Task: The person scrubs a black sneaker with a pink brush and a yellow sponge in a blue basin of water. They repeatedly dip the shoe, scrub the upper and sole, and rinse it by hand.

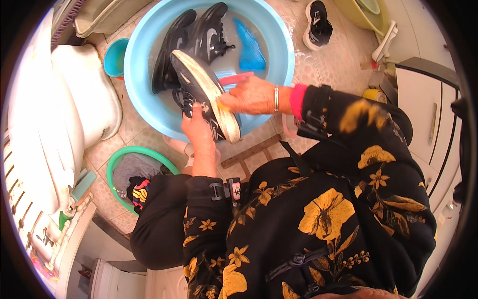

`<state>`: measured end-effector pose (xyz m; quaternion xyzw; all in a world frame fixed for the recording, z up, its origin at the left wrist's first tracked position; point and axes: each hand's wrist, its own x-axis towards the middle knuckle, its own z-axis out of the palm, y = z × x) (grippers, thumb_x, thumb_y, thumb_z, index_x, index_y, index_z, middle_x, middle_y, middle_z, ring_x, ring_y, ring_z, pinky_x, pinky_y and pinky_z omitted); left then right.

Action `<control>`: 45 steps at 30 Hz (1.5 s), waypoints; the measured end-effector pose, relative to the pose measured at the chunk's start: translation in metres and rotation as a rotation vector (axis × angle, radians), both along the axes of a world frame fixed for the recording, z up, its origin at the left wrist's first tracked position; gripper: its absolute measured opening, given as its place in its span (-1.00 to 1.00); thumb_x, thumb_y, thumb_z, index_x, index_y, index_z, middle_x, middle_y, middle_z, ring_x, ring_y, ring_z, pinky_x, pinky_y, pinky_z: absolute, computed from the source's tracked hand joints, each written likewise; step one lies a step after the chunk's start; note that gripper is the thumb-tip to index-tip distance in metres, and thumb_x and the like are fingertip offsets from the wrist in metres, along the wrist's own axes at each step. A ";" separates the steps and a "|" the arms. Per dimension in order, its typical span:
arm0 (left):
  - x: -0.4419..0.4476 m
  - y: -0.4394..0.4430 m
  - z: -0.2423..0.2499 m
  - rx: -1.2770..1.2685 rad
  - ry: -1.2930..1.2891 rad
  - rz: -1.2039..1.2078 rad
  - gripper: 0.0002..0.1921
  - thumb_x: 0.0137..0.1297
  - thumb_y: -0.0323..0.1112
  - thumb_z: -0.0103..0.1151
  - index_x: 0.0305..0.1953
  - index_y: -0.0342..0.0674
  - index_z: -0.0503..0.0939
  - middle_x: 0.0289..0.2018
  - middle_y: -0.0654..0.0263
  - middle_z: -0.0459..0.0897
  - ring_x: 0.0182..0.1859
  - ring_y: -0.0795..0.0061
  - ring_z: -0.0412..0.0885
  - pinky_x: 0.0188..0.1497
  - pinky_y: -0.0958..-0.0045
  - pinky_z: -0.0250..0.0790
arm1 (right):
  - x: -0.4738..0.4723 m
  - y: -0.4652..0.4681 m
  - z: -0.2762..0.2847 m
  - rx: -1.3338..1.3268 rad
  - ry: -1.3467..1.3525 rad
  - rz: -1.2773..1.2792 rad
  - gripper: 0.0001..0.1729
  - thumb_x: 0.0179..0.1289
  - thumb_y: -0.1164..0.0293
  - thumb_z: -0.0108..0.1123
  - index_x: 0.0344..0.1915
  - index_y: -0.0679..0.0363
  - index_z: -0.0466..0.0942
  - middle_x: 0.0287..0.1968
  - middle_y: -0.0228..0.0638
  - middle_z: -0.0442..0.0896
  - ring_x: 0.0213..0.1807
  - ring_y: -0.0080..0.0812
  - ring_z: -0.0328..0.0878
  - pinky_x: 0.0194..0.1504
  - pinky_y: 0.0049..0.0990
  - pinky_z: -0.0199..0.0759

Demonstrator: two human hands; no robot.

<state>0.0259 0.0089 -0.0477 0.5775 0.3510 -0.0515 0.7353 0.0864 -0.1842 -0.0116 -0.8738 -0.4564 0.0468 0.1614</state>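
My left hand grips a dark lace-up sneaker, held tilted over the near part of a light blue plastic basin. The shoe's pale, worn sole faces up and to the right. My right hand is closed around a scrubbing tool that is mostly hidden; its yellow part meets the sole. A pink bar, perhaps its handle, sticks out beside the fingers. In the basin's cloudy water lie two wet black sneakers and a blue insole-like piece.
Another black sneaker with a white sole stands on the tiled floor. A green-rimmed tub holds clothes at my left. Nearby are a teal cup, a wooden stool frame, a yellow basin and a white cabinet.
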 end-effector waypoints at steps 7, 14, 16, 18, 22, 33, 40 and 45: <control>0.004 0.002 -0.001 0.059 0.009 -0.031 -0.70 0.43 -0.33 0.12 0.06 -0.42 0.55 -0.09 0.25 0.67 -0.10 0.45 0.56 0.04 0.40 0.37 | 0.004 0.000 0.012 -0.085 0.078 0.052 -0.80 0.26 0.32 0.15 -0.20 0.12 0.37 -0.46 -0.29 0.62 -0.38 -0.19 0.69 -0.52 -0.26 0.51; -0.013 0.006 0.020 -0.235 0.072 -0.055 -0.61 0.41 -0.25 0.20 0.15 -0.35 0.53 0.00 0.29 0.65 -0.01 0.43 0.59 0.12 0.38 0.39 | 0.008 0.002 0.011 -0.071 0.199 -0.153 -0.74 0.42 0.18 0.06 -0.03 0.04 0.33 -0.40 -0.24 0.65 -0.37 -0.05 0.67 -0.49 -0.18 0.49; -0.019 0.011 0.027 -0.289 0.218 -0.212 -0.54 0.32 -0.27 0.33 0.15 -0.39 0.53 -0.01 0.29 0.66 -0.03 0.43 0.62 0.09 0.37 0.43 | 0.002 0.004 0.010 -0.127 0.282 -0.232 -0.71 0.44 0.12 0.05 0.02 -0.01 0.36 -0.34 -0.22 0.68 -0.33 -0.03 0.66 -0.43 -0.13 0.49; -0.018 0.008 0.031 -0.366 0.213 -0.214 -0.54 0.30 -0.27 0.34 0.11 -0.46 0.53 -0.04 0.24 0.66 -0.10 0.45 0.64 -0.04 0.40 0.48 | -0.008 0.006 0.012 -0.084 0.306 -0.332 -0.70 0.45 0.10 0.05 0.02 -0.01 0.37 -0.30 -0.21 0.67 -0.29 -0.04 0.66 -0.37 -0.13 0.50; -0.011 -0.013 0.043 -0.465 0.067 -0.094 -0.57 0.32 -0.25 0.32 0.05 -0.49 0.55 -0.08 0.21 0.65 -0.14 0.45 0.64 -0.09 0.38 0.50 | -0.041 0.011 0.033 0.069 0.079 -0.488 -0.59 0.36 0.08 0.12 0.04 0.09 0.40 -0.25 -0.24 0.61 -0.20 -0.11 0.63 -0.32 -0.14 0.51; 0.012 -0.046 0.137 -0.697 -0.299 -0.012 -0.50 0.49 0.05 0.07 0.14 -0.29 0.46 -0.07 0.28 0.60 -0.12 0.45 0.55 -0.04 0.36 0.44 | -0.027 0.023 0.116 0.166 -0.364 -0.509 -0.47 0.31 0.07 0.16 0.15 0.12 0.41 -0.08 -0.28 0.50 -0.01 -0.20 0.47 -0.08 -0.19 0.34; 0.011 -0.067 0.172 -0.716 -0.359 -0.047 -0.50 0.57 0.07 -0.13 0.32 -0.11 0.33 0.21 0.25 0.47 0.23 0.36 0.46 0.30 0.30 0.29 | -0.015 0.020 0.160 0.339 -0.316 -0.506 -0.48 0.37 0.08 0.05 0.21 0.11 0.43 0.13 -0.27 0.50 0.08 -0.26 0.47 0.06 -0.22 0.36; 0.026 -0.052 0.173 -0.813 -0.398 -0.027 -0.48 0.60 0.03 -0.31 0.32 -0.22 0.32 0.28 0.17 0.45 0.34 0.22 0.40 0.38 0.19 0.28 | -0.020 0.024 0.150 0.353 -0.582 -0.288 -0.47 0.26 0.14 0.20 0.19 0.03 0.42 0.17 -0.27 0.48 0.28 -0.18 0.38 0.30 -0.19 0.25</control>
